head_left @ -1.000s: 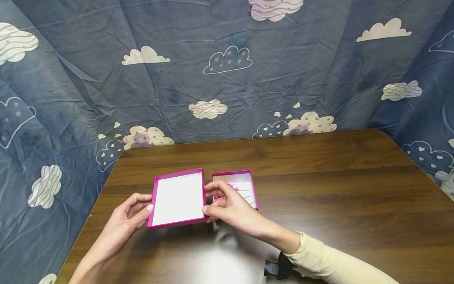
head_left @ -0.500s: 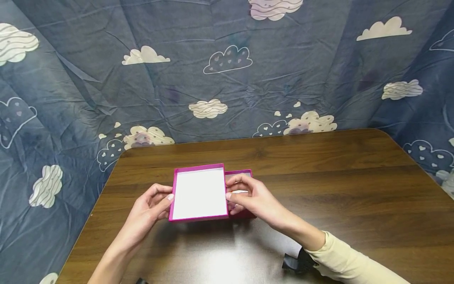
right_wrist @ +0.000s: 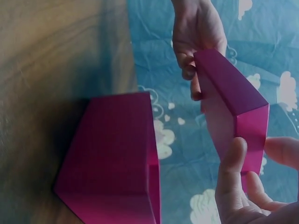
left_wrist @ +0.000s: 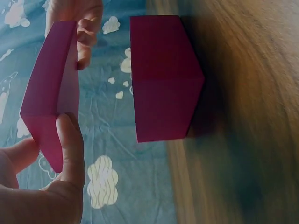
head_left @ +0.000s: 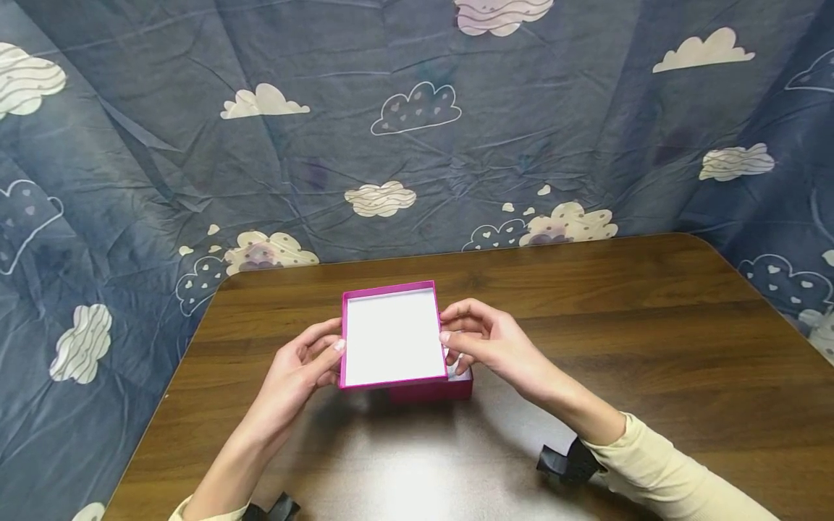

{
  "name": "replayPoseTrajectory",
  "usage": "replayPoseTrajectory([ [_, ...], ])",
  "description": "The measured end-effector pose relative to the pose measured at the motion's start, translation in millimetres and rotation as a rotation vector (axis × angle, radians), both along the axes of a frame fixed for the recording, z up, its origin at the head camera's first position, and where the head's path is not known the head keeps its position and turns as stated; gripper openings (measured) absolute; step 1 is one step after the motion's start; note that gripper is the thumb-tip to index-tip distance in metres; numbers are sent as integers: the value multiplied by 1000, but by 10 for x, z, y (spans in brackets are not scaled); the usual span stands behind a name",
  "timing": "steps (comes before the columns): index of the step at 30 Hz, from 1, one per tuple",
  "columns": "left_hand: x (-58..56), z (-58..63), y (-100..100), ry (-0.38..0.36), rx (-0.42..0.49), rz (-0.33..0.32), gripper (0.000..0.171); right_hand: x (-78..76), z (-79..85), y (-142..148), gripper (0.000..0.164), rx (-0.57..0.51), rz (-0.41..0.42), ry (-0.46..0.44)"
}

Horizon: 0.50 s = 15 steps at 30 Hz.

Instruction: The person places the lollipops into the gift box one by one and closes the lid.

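Note:
A shallow square magenta box lid (head_left: 394,336) is held up with its white inside facing the head camera. My left hand (head_left: 302,369) pinches its left side between thumb and fingers. On the opposite side, my right hand (head_left: 495,344) grips the edge the same way. Below and behind the lid stands a deeper magenta box (head_left: 433,391) on the table, mostly covered by the lid in the head view. Both wrist views show a gap between the lid (left_wrist: 49,77) and the box (left_wrist: 163,79). The box's contents are nearly all hidden.
The brown wooden table (head_left: 619,311) reaches back to a blue cloud-patterned cloth (head_left: 326,145). Black wrist mounts show below the right forearm (head_left: 567,463) and beside the left sleeve. A bright glare lies on the table's near middle.
Both hands have carried the lid to the right and upward in the head view, from beside the box to over it. The box stays put, its contents now largely covered from sight.

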<state>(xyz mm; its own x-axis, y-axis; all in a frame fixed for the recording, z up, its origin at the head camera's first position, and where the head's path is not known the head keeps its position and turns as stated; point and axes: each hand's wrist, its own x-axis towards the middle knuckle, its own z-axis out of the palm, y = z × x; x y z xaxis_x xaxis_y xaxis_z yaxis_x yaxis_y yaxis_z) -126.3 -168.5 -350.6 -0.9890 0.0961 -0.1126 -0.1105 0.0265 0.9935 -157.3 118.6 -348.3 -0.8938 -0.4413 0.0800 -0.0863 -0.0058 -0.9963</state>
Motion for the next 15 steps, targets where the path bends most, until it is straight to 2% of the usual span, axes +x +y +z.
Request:
replayPoseTrajectory([
  [8,-137,32,86,-29,61,-3,43,-92,61,118,48,62,-27,6],
  [15,-243,54,157,-27,123,-45,41,-160,109,205,48,60,-36,13],
])
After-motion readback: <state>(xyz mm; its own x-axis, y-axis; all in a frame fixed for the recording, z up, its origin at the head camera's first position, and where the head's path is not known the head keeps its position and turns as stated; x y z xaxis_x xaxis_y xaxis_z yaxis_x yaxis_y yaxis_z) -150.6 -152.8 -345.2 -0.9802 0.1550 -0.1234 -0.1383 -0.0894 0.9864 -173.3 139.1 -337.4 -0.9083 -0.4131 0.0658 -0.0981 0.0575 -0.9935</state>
